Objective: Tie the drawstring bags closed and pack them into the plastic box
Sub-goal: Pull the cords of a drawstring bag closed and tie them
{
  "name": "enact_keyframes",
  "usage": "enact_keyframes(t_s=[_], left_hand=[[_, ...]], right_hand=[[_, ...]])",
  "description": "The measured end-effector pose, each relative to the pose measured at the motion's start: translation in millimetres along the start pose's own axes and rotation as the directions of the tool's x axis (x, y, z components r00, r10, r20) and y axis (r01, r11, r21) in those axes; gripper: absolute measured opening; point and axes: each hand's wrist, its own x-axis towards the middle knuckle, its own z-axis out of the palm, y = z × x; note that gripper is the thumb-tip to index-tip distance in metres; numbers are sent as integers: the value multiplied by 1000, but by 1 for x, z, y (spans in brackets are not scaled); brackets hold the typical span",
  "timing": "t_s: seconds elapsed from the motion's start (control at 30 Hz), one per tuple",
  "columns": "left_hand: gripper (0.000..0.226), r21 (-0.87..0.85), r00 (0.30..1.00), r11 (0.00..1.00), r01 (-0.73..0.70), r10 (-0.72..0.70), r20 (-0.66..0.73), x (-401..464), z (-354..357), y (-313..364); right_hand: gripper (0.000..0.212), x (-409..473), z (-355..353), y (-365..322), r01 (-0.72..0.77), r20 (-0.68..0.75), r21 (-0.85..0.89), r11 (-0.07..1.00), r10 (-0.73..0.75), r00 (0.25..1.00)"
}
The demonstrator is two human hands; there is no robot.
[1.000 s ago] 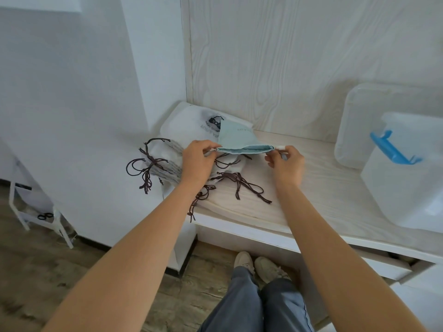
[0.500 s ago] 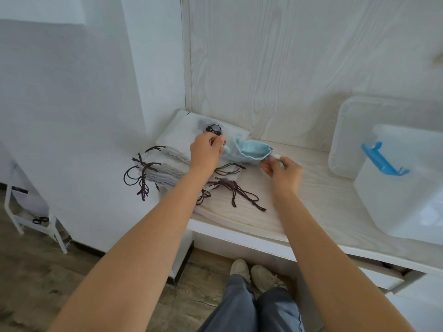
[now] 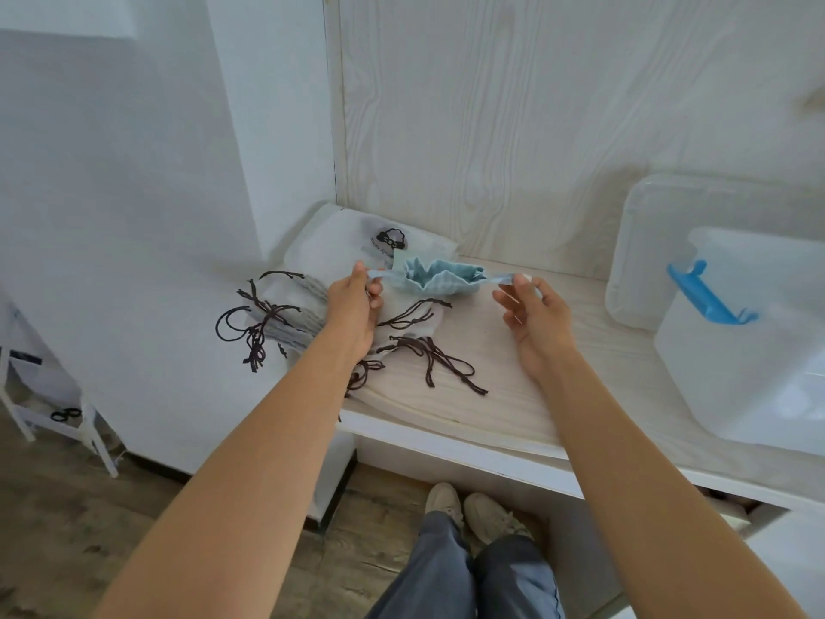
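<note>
Pulling the two cord ends apart, we are in the closing step for the small light-blue fabric drawstring bag (image 3: 439, 275), which hangs in the air between our hands with its mouth already gathered into folds. Our left hand (image 3: 355, 312) pinches the pale blue cord end (image 3: 378, 274) between thumb and fingers, the other fingers curled in. Our right hand (image 3: 538, 319) pinches the opposite cord end (image 3: 502, 279) at the fingertips, with the palm half open.

We judge that the mouth is nearly shut but no knot is made yet. The next move needs both cords brought together and crossed, so the hands must come close without letting the gathers loosen.

Just under our left hand lies a fanned stack of pale grey bags with dark brown cords (image 3: 285, 319), seemingly waiting for the same work. Beyond the left hand lies a white cloth bag with a black printed logo (image 3: 348, 247).

To the right of our right hand, well apart, stands the translucent plastic box with a blue latch (image 3: 736, 350), and behind it its clear lid (image 3: 643, 243) leans on the wall.

All rests on a pale wood-grain shelf (image 3: 513, 395) with a matching back panel. Below us we see a wooden floor (image 3: 67, 529).
</note>
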Motion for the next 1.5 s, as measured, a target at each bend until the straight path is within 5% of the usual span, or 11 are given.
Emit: enact_keyframes(t_s=[0.2, 0.33, 0.43, 0.53, 0.6, 0.67, 0.8, 0.97, 1.5], left_hand=[[24, -124, 994, 991, 45, -32, 104, 2, -5, 1], [29, 305, 983, 941, -147, 106, 148, -3, -3, -4], [19, 605, 924, 699, -381, 266, 275, -9, 2, -8], [14, 747, 845, 402, -530, 327, 424, -13, 1, -13], [15, 782, 802, 242, -575, 354, 481, -13, 0, -16], [18, 780, 766, 149, -607, 370, 525, -11, 1, -20], [20, 800, 778, 213, -560, 468, 420, -11, 1, -21], [19, 838, 814, 278, -470, 504, 289, -7, -3, -20], [19, 828, 767, 244, -505, 568, 300, -12, 0, -23]], right_hand=[[26, -4, 0, -5, -123, 84, 245, 962, 106, 991], [24, -3, 4, -1, -30, 85, 102, 994, 22, 996], [18, 0, 3, 5, 186, 49, -274, 944, -179, 983], [15, 0, 0, 11, 379, 196, -697, 609, -347, 917], [19, -2, 2, 13, 458, 265, -769, 445, -431, 863], [18, -5, 3, 11, 472, 244, -781, 409, -497, 833], [20, -8, 1, 8, 402, 146, -811, 426, -519, 843], [13, -7, 1, 10, 425, 232, -843, 330, -490, 840], [18, -3, -3, 16, 429, 211, -875, 223, -623, 754]])
